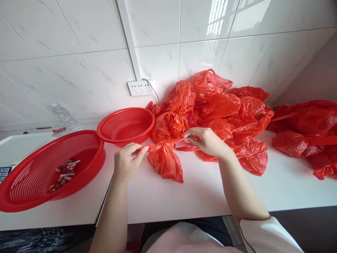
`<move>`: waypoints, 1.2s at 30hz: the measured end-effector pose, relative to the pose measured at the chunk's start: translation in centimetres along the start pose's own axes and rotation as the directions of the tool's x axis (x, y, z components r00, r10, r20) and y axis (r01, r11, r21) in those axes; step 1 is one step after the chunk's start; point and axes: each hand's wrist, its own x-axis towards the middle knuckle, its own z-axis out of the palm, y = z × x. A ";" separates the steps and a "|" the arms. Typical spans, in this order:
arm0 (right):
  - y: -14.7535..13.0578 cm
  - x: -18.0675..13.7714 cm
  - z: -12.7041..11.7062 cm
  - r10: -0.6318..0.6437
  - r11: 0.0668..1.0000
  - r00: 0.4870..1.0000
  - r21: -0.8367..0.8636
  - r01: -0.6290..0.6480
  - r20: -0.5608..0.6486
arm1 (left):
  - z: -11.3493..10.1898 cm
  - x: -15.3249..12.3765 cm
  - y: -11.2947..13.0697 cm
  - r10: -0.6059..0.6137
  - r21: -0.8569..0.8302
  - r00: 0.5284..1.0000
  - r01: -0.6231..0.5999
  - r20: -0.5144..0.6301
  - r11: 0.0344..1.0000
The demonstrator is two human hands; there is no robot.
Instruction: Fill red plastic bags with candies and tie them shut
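A red plastic bag point(167, 163) rests on the white table in front of me, gathered and twisted at its neck. My left hand point(129, 158) pinches one of its handles between thumb and fingers and draws it out to the left. On the other side, my right hand point(204, 140) grips the opposite handle, stretching it to the right. What the bag contains does not show through the plastic. Right behind it sits another bunched red bag point(171, 126), close to the held one.
Many red bags point(219, 105) are heaped along the tiled wall, with more bags point(310, 130) at far right. Two red baskets point(126, 111) point(15, 196) stand left; small wrapped packets point(65, 172) lie in the nearer. Behind are a plastic bottle point(67, 117), a white tray point(23, 146) and a power strip point(139, 88).
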 end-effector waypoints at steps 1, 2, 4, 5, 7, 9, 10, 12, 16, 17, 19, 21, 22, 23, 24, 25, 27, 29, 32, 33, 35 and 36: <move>0.6 -0.8 -0.3 0.011 1.000 1.000 -0.023 -0.011 0.011 | -0.1 -0.5 -0.5 -0.063 -0.022 0.998 0.063 0.000 0.998; 1.3 -1.6 -0.6 0.028 0.998 0.999 -0.048 -0.027 0.018 | -0.3 -1.1 -1.1 -0.127 -0.044 0.992 0.127 -0.008 0.991; 2.9 -3.4 -1.0 0.072 0.993 0.997 -0.094 -0.069 0.027 | -0.4 -2.2 -2.4 -0.249 -0.073 0.968 0.247 -0.020 0.966; 3.6 -4.3 -1.2 0.097 0.989 0.995 -0.114 -0.094 0.027 | -0.4 -2.7 -3.1 -0.298 -0.074 0.955 0.296 -0.012 0.952; 4.6 -5.8 -1.6 0.155 0.979 0.988 -0.141 -0.150 0.021 | -0.5 -3.4 -4.4 -0.358 -0.067 0.933 0.360 0.046 0.930; 4.7 -6.5 -1.7 0.199 0.969 0.980 -0.149 -0.195 0.009 | -0.5 -3.8 -5.3 -0.360 -0.086 0.917 0.378 0.172 0.922; 4.4 -6.6 -1.6 0.212 0.966 0.977 -0.152 -0.211 -0.012 | -0.5 -3.7 -5.7 -0.334 -0.103 0.907 0.369 0.259 0.924; 3.1 -6.1 -0.9 0.216 0.964 0.974 -0.145 -0.224 -0.071 | -0.6 -3.3 -6.2 -0.232 -0.134 0.865 0.320 0.445 0.938; -0.8 -3.8 3.4 0.182 0.980 0.982 -0.070 -0.185 -0.038 | 1.1 -1.7 -6.5 -0.057 -0.125 0.766 0.177 0.640 0.976; -1.6 -3.3 5.1 0.193 0.980 0.981 -0.060 -0.192 0.016 | 2.1 -1.4 -6.4 -0.026 -0.127 0.759 0.143 0.650 0.982; -2.6 -2.6 8.5 0.251 0.967 0.963 -0.082 -0.243 0.101 | 4.3 -1.0 -6.3 0.047 -0.168 0.756 0.084 0.652 0.982; -2.7 -2.2 11.4 0.307 0.950 0.939 -0.116 -0.291 0.157 | 6.4 -1.0 -6.0 0.122 -0.230 0.751 0.041 0.649 0.972; -2.5 -2.3 12.5 0.309 0.948 0.933 -0.135 -0.288 0.182 | 7.3 -1.2 -5.9 0.149 -0.252 0.744 0.027 0.652 0.967; -2.2 -2.4 13.3 0.301 0.949 0.933 -0.157 -0.273 0.199 | 8.0 -1.4 -5.8 0.163 -0.262 0.739 0.020 0.654 0.965; -1.9 -2.6 13.9 0.284 0.952 0.936 -0.182 -0.248 0.209 | 8.6 -1.6 -5.7 0.163 -0.262 0.735 0.021 0.658 0.965; -1.6 -2.8 14.3 0.263 0.953 0.942 -0.210 -0.220 0.209 | 9.0 -1.8 -5.7 0.153 -0.255 0.734 0.029 0.662 0.967; -1.2 -3.4 14.7 0.234 0.950 0.952 -0.254 -0.181 0.195 | 9.6 -2.2 -5.6 0.125 -0.239 0.726 0.055 0.676 0.969; -1.0 -3.9 14.8 0.223 0.949 0.958 -0.265 -0.171 0.182 | 10.0 -2.4 -5.4 0.105 -0.216 0.713 0.067 0.693 0.974; -0.5 -4.1 13.5 0.220 0.970 0.950 -0.153 -0.189 0.223 | 9.7 -2.6 -4.7 0.093 -0.205 0.681 0.086 0.726 0.975; -0.2 -4.0 12.4 0.229 0.973 0.943 -0.092 -0.213 0.240 | 9.2 -2.7 -4.6 0.098 -0.209 0.678 0.084 0.728 0.974; 0.5 -3.9 8.6 0.282 0.957 0.930 -0.003 -0.289 0.237 | 7.3 -2.7 -4.6 0.111 -0.183 0.724 0.022 0.681 0.983; 1.0 -3.9 6.0 0.340 0.939 0.922 -0.015 -0.343 0.183 | 6.0 -2.7 -5.0 0.107 -0.125 0.778 -0.036 0.619 0.991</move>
